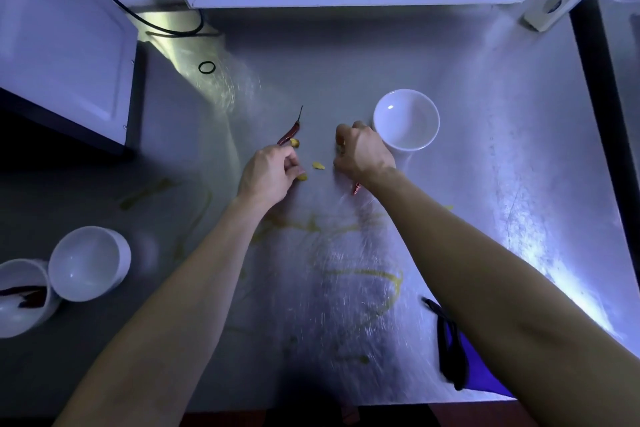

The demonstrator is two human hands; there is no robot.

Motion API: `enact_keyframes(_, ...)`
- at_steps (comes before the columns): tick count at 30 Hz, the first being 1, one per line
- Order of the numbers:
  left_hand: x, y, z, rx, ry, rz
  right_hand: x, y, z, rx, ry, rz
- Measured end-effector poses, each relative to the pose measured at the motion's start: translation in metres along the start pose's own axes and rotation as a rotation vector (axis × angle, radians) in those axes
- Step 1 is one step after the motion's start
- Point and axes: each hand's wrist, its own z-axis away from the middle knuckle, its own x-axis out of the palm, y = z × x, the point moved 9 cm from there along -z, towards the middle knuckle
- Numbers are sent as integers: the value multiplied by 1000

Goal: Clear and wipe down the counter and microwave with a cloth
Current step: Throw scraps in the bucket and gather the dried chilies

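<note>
While both fists work at the middle of the steel counter (485, 184), the left hand (268, 172) curls around yellow scraps (302, 178), with a stemmed chili (290, 132) touching it at 1 o'clock. The right hand (363, 152) is clenched on a red chili (356, 188); 1 white bowl (407, 121) crowds it at 2 o'clock. At 10 o'clock sits the microwave (65, 45). The blue cloth (479, 378) lies at 5 o'clock under the right forearm, 2 bowls (90, 263) stand at 8 o'clock, and yellow smears (363, 274) run between the arms.

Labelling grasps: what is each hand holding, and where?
Left hand seems to pinch a chili by its tip end. Right hand grips a second chili; only its tip shows.
</note>
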Motion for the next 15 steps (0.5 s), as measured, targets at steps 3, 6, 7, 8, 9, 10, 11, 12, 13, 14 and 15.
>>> enact_keyframes(3, -1, -4, 0, 8, -45, -39, -1, -1, 2, -5, 6, -17)
enact_keyframes(6, 2, 5, -4, 58, -92, -84, -2, -2, 6, -16, 18, -25)
enact_keyframes(7, 4, 9, -6, 80, -114, -108, -2, -3, 8, -22, 24, -31)
enact_keyframes(8, 6, 12, -7, 99, -136, -138, -3, -3, 9, -31, 32, -39)
enact_keyframes(9, 9, 14, -9, 112, -157, -168, -4, -5, 11, -39, 41, -49)
enact_keyframes(10, 11, 16, -10, 122, -175, -195, -6, -6, 13, -47, 51, -62)
enact_keyframes(11, 13, 17, -11, 133, -189, -218, -7, -7, 16, -52, 61, -78)
enact_keyframes(12, 14, 17, -12, 145, -201, -239, -9, -9, 19, -55, 74, -98)
enact_keyframes(13, 15, 18, -12, 158, -207, -256, -11, -10, 22, -58, 91, -120)
enact_keyframes(14, 14, 20, -12, 172, -199, -266, -12, -12, 26, -62, 111, -142)
enact_keyframes(15, 11, 21, -11, 184, -176, -264, -13, -13, 30, -66, 128, -167)
